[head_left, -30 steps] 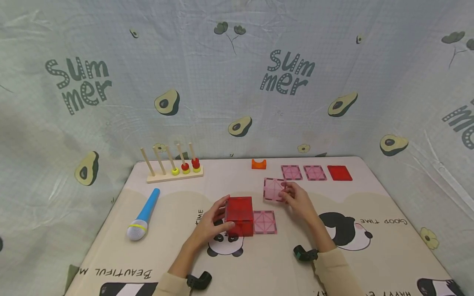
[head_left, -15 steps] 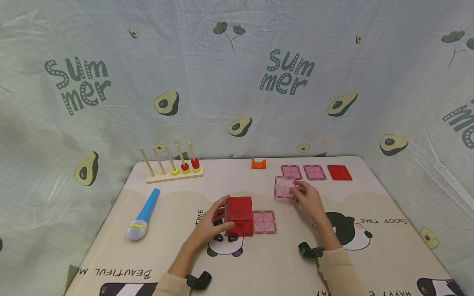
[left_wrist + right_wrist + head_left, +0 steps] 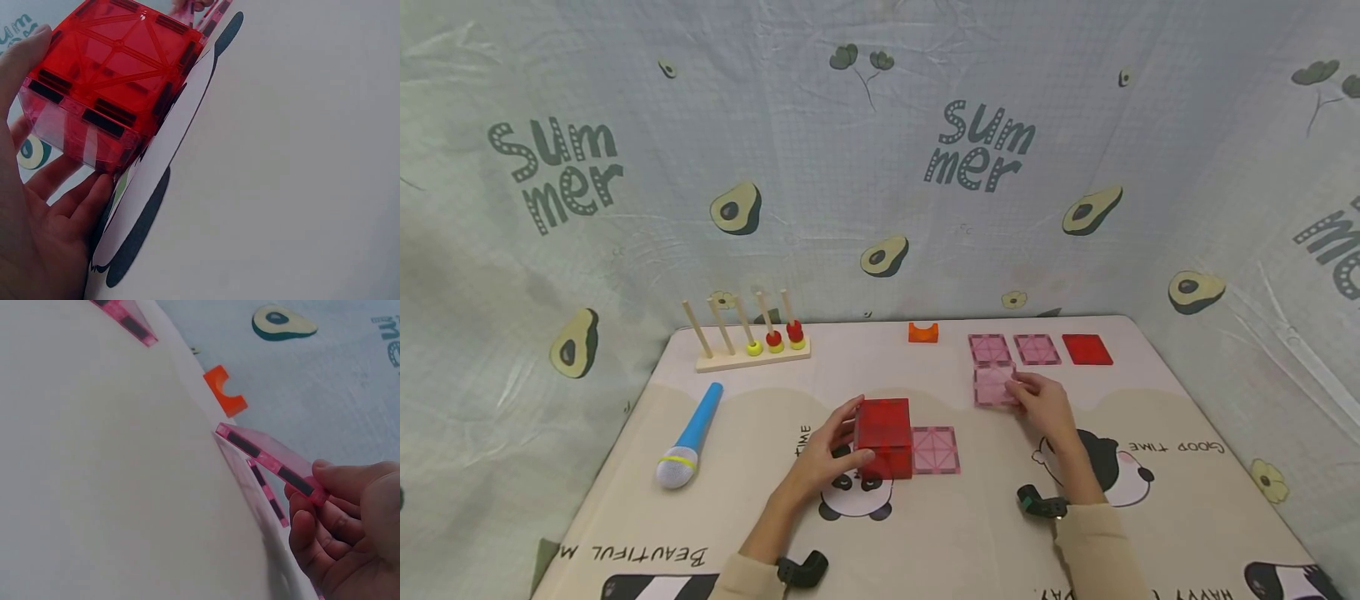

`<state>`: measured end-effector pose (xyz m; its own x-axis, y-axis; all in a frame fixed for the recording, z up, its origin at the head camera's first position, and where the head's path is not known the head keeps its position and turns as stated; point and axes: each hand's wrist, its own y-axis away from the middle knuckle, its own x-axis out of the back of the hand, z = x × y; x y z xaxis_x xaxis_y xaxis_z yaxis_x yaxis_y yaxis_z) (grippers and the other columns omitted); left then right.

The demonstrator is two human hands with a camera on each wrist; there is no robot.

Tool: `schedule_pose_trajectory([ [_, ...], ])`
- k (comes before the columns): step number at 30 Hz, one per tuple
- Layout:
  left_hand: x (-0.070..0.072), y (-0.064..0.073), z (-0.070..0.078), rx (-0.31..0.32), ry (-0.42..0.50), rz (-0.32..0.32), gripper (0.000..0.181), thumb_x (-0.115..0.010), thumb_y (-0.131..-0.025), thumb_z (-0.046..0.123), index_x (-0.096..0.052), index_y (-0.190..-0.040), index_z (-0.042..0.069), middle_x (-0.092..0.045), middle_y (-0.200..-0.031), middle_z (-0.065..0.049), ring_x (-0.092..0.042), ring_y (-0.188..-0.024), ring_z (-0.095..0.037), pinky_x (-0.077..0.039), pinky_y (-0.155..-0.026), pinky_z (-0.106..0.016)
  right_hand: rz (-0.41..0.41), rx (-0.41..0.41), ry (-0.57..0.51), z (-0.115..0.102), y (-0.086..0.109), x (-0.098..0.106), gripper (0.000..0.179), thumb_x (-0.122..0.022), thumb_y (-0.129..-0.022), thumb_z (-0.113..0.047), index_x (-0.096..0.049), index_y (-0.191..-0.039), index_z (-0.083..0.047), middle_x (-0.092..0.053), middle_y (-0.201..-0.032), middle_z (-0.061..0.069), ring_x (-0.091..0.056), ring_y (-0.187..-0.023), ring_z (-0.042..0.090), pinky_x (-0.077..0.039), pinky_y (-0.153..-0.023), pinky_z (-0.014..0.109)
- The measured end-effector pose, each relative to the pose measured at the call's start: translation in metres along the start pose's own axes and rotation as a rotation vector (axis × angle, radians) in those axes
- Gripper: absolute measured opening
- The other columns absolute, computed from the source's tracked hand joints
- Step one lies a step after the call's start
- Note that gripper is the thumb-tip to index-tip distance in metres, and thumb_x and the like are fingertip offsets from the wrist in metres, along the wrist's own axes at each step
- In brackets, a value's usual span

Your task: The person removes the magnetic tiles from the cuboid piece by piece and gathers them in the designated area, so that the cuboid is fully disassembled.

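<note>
My left hand holds a red see-through box of magnetic tiles from its left side, thumb at the near face and fingers behind. A pink magnetic tile lies flat against the box's right side. My right hand pinches another pink magnetic tile by its right edge, thumb over and fingers under. In the right wrist view this tile is tilted above the tabletop. From the head it sits just in front of a flat pink tile in the back row.
Beside that tile lie a second pink tile and a red tile. An orange notched block is at the back edge. On the left are a wooden peg counter with beads and a blue toy microphone.
My right hand has carried the pink magnetic tile to the right, toward the back row of tiles. The left hand and the red box have stayed in place.
</note>
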<state>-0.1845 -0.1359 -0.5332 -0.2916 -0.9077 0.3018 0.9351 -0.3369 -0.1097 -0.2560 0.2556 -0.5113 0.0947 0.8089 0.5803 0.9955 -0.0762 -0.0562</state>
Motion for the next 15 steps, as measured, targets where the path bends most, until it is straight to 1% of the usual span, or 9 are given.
schedule_pose_trajectory([
  [5,-0.0002,0.0000,-0.0012,0.006,0.001,0.005,0.077,-0.071,-0.088,0.032,-0.034,-0.155,0.036,-0.049,-0.152,-0.006,-0.056,-0.133,-0.031,-0.051,-0.107,-0.046,-0.020,-0.058,0.023,0.0023,-0.0002,0.0042,0.050,-0.062,-0.100,-0.031,-0.057,-0.137,0.003,-0.070,-0.117,0.025,-0.064,-0.079,0.017,-0.051,-0.066,0.013],
  [8,-0.0003,-0.0004,-0.0019,0.007,0.003,0.006,0.076,-0.071,-0.088,0.033,-0.034,-0.155,0.037,-0.049,-0.153,-0.006,-0.056,-0.134,-0.031,-0.051,-0.107,-0.046,-0.034,-0.086,0.035,0.0045,0.0006,0.0062,0.053,-0.060,-0.100,-0.033,-0.055,-0.139,0.003,-0.068,-0.119,0.026,-0.064,-0.081,0.019,-0.051,-0.067,0.013],
  [11,-0.0003,-0.0006,-0.0020,0.004,0.001,0.006,0.077,-0.071,-0.088,0.033,-0.033,-0.156,0.034,-0.049,-0.153,-0.006,-0.055,-0.134,-0.032,-0.051,-0.108,-0.047,-0.035,-0.113,0.062,0.0065,0.0014,0.0081,0.055,-0.059,-0.101,-0.036,-0.055,-0.139,0.003,-0.067,-0.122,0.026,-0.062,-0.085,0.022,-0.051,-0.069,0.012],
  [15,-0.0007,-0.0008,-0.0016,0.000,-0.004,0.006,0.078,-0.071,-0.088,0.032,-0.033,-0.157,0.028,-0.049,-0.152,-0.006,-0.056,-0.134,-0.031,-0.050,-0.109,-0.046,-0.022,-0.133,0.089,0.0064,0.0032,0.0107,0.052,-0.060,-0.100,-0.036,-0.058,-0.135,0.003,-0.067,-0.119,0.025,-0.059,-0.088,0.024,-0.049,-0.068,0.014],
])
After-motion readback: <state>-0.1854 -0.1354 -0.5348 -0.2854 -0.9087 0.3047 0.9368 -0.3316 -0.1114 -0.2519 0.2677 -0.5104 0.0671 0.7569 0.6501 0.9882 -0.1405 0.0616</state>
